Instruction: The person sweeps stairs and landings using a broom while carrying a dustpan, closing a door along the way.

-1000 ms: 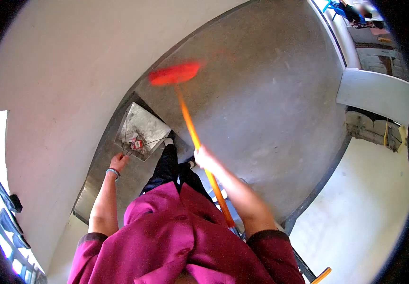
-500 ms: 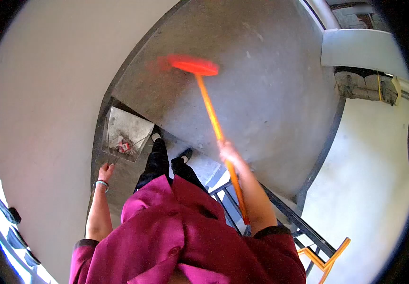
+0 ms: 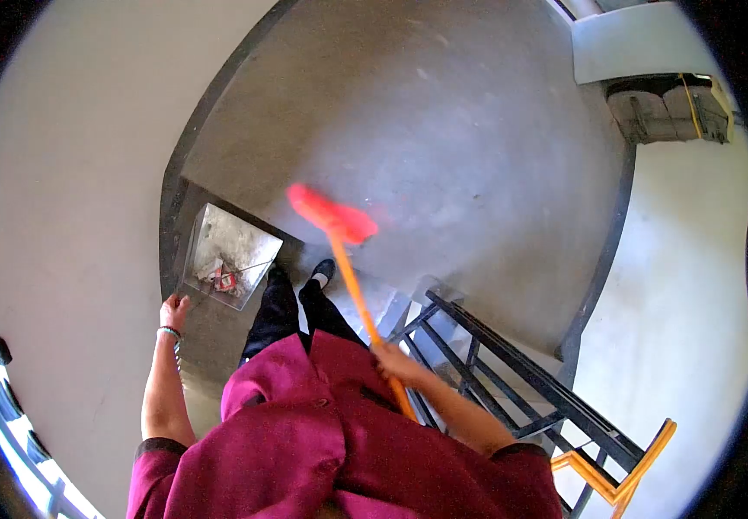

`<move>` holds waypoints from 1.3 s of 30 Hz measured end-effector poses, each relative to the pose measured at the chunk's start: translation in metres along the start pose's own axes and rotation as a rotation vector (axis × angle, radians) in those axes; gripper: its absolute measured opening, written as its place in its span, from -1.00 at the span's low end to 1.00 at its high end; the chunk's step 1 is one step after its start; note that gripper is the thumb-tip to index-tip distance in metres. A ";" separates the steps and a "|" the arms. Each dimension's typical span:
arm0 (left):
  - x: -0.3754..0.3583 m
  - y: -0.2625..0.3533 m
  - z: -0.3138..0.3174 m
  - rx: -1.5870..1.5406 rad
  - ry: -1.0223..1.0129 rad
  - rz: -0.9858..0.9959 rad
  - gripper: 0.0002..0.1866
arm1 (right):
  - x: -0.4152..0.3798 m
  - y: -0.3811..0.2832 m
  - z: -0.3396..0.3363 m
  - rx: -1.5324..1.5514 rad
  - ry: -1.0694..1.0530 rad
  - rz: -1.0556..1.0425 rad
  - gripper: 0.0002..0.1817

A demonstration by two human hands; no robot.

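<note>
My right hand (image 3: pixel 398 363) is closed around the orange handle of a broom (image 3: pixel 353 290), whose red head, blurred by motion, is over the floor just beyond my feet. On the left, my left hand (image 3: pixel 173 313) is closed at the thin wire handle of a metal dustpan (image 3: pixel 249 238). The dustpan lies by the step edge, its pale pan holding dark dirt and a crumpled red-and-white wrapper (image 3: pixel 223 277). Part of the wire handle is hard to make out against the floor.
A grey concrete landing (image 3: pixel 443 173) spreads ahead, bordered by a dark skirting band. Black stair railing (image 3: pixel 530 381) with a yellow handrail (image 3: pixel 642 471) stands at my right. A pale wall (image 3: pixel 89 156) rises close on the left. My shoes (image 3: pixel 324 272) are beside the dustpan.
The broom head has swept back from far out on the landing toward my feet, and my right hand has drawn nearer my body. The dustpan remains at the step edge; the view has shifted.
</note>
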State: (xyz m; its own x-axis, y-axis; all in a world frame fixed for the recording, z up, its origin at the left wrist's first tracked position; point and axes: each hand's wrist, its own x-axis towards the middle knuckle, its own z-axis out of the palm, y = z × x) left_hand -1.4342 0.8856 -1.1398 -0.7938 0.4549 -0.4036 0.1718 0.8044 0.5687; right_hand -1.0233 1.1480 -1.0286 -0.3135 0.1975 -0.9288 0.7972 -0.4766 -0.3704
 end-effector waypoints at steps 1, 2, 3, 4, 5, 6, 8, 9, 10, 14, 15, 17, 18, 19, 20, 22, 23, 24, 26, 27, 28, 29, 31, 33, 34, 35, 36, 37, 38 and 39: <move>-0.007 0.014 0.000 0.082 0.000 -0.008 -0.66 | -0.009 -0.006 0.009 0.038 -0.077 0.016 -0.64; -0.013 0.022 0.000 0.166 0.000 -0.020 -0.67 | -0.020 -0.012 0.016 0.075 -0.158 0.034 -0.63; -0.019 0.015 0.010 0.168 -0.002 0.029 -0.68 | -0.029 -0.009 0.018 0.088 -0.160 0.030 -0.63; -0.020 0.008 0.017 0.139 -0.007 0.008 -0.69 | -0.038 -0.008 0.021 0.092 -0.191 0.012 -0.63; -0.016 0.008 0.018 0.138 -0.011 0.005 -0.69 | -0.044 -0.012 0.027 0.097 -0.221 0.001 -0.64; -0.017 0.006 0.019 0.135 -0.017 -0.003 -0.69 | -0.051 -0.013 0.028 0.109 -0.222 0.008 -0.64; -0.007 0.005 0.017 0.138 -0.044 -0.004 -0.69 | -0.057 -0.024 0.027 0.069 -0.034 -0.049 -0.65; 0.000 0.006 0.015 0.127 -0.054 -0.003 -0.69 | -0.058 -0.029 0.023 0.098 0.030 -0.013 -0.68; 0.014 0.001 0.013 0.129 -0.078 0.000 -0.69 | -0.042 -0.022 0.019 0.203 0.033 -0.006 -0.72; 0.014 0.015 0.014 0.119 -0.099 0.039 -0.69 | -0.023 0.010 -0.029 0.374 0.359 0.025 -0.68; 0.012 0.016 0.016 0.138 -0.112 0.043 -0.69 | -0.017 0.018 -0.041 0.334 0.443 -0.020 -0.67; 0.007 0.016 0.022 0.160 -0.120 0.047 -0.69 | -0.003 0.029 -0.059 0.448 0.577 -0.013 -0.65; 0.005 0.017 0.023 0.126 -0.123 0.061 -0.68 | 0.017 0.054 -0.070 0.394 0.614 -0.005 -0.65; 0.000 0.016 0.025 0.092 -0.127 0.080 -0.68 | 0.023 0.065 -0.074 0.404 0.619 0.005 -0.65; -0.007 0.012 0.025 0.097 -0.129 0.088 -0.68 | 0.028 0.075 -0.071 0.412 0.626 0.010 -0.65; -0.019 -0.013 0.007 0.114 -0.131 0.093 -0.66 | 0.032 0.078 -0.036 0.501 0.638 0.023 -0.66; -0.024 -0.027 0.009 0.124 -0.099 0.099 -0.65 | 0.033 0.089 -0.020 0.597 0.647 0.057 -0.67; -0.024 -0.041 0.009 0.110 -0.078 0.159 -0.65 | 0.035 0.097 -0.001 0.613 0.663 0.043 -0.67; -0.043 -0.058 0.014 0.146 -0.088 0.155 -0.66 | 0.030 0.134 0.033 0.742 0.528 0.046 -0.69; -0.060 -0.058 0.017 0.114 -0.094 0.136 -0.67 | 0.025 0.153 0.055 0.779 0.485 -0.024 -0.70; -0.064 -0.058 0.009 0.085 -0.101 0.121 -0.67 | 0.021 0.157 0.081 0.874 0.438 0.017 -0.70; -0.055 -0.073 0.006 0.084 -0.099 0.160 -0.67 | 0.013 0.145 0.110 0.871 0.432 0.070 -0.71; -0.055 -0.080 0.004 0.090 -0.100 0.195 -0.66 | -0.009 0.142 0.153 0.930 0.344 0.129 -0.70; -0.059 -0.074 0.002 0.107 -0.108 0.207 -0.66 | -0.025 0.144 0.189 0.945 0.265 0.177 -0.68; -0.061 -0.072 0.003 0.100 -0.120 0.212 -0.67 | -0.039 0.142 0.205 0.993 0.155 0.085 -0.67; -0.051 -0.076 -0.004 0.096 -0.146 0.220 -0.67 | -0.044 0.132 0.228 1.022 0.126 0.132 -0.68; -0.049 -0.081 -0.004 0.092 -0.144 0.230 -0.67 | -0.049 0.128 0.241 1.045 0.086 0.157 -0.69; -0.044 -0.087 0.001 0.073 -0.144 0.255 -0.67 | -0.057 0.123 0.255 1.032 0.074 0.144 -0.69; -0.039 -0.090 -0.001 0.059 -0.151 0.275 -0.67 | -0.064 0.118 0.271 1.023 0.064 0.141 -0.68; -0.039 -0.087 -0.006 0.059 -0.158 0.288 -0.67 | -0.064 0.119 0.284 0.980 0.061 0.137 -0.71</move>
State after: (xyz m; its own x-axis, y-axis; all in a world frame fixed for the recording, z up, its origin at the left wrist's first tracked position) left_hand -1.4217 0.7957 -1.1699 -0.6082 0.7165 -0.3415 0.4130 0.6531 0.6348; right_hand -1.0544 0.8352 -1.0153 -0.2011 0.1185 -0.9724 0.0367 -0.9910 -0.1284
